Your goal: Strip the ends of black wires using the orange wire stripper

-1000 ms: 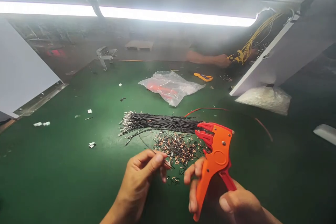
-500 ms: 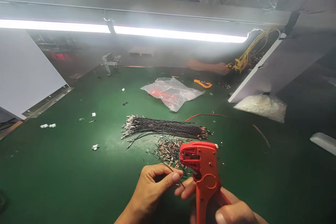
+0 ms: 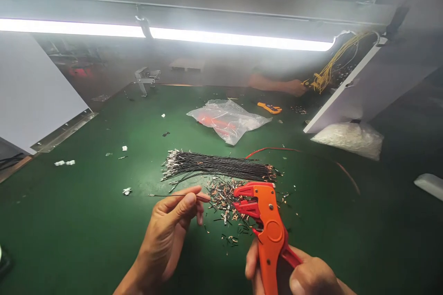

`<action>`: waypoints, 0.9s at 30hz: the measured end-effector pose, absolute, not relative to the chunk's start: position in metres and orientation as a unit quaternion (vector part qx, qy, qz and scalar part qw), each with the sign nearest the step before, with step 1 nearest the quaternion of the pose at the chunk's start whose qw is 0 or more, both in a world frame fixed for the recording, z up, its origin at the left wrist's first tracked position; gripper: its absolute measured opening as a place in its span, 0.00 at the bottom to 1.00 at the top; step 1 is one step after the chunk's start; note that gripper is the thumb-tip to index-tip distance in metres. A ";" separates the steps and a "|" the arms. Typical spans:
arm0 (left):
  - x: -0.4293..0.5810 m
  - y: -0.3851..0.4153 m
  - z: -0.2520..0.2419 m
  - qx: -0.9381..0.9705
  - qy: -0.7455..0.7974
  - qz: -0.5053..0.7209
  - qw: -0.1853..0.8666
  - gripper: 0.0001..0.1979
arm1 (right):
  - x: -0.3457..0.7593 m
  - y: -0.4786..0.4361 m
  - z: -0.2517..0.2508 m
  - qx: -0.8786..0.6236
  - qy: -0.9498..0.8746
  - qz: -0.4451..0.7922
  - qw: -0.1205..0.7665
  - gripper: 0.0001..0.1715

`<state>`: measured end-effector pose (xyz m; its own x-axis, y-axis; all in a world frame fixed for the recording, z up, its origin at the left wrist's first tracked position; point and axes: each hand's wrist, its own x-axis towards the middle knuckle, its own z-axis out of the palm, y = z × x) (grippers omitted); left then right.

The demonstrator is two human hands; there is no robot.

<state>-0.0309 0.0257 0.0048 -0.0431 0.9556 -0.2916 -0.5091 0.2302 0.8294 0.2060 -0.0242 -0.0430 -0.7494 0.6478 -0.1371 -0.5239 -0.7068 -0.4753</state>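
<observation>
- Wire bundle (image 3: pixel 218 166) of black leads lies on green mat (image 3: pixel 79 221), taken as landmark.
- Clear plastic bag (image 3: pixel 228 120) beyond the bundle holds red-orange items, blurred; a second bag (image 3: pixel 348 137) to the bundle's right holds white bits.
- Left hand (image 3: pixel 173 226), just in front of the bundle, pinches a single thin wire (image 3: pixel 166 195) between thumb and forefinger.
- Right hand (image 3: pixel 297 276), nearer than the bundle, is clenched around orange wire stripper (image 3: pixel 266 226); its jaws point at the cut scraps (image 3: pixel 224 193) touching the bundle's near side.
- Mat left of the bundle is open, with a few white scraps.
- Another person's hand (image 3: pixel 294 86) works at the far edge with yellow wires (image 3: pixel 328 69).
</observation>
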 end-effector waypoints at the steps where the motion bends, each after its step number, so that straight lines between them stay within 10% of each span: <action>1: -0.031 0.026 0.006 0.240 0.437 0.567 0.655 0.15 | 0.205 -0.024 -0.043 -0.148 -0.203 0.914 0.317 0.34; 27: -0.024 0.019 0.021 0.169 0.385 0.514 0.748 0.14 | 0.205 -0.033 -0.054 -0.243 -0.333 0.862 0.295 0.27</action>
<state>-0.0239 0.0193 0.0213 0.1751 0.8987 -0.4020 -0.6385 0.4145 0.6485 0.2051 -0.0330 -0.0543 -0.7087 0.6697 -0.2220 -0.3461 -0.6042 -0.7177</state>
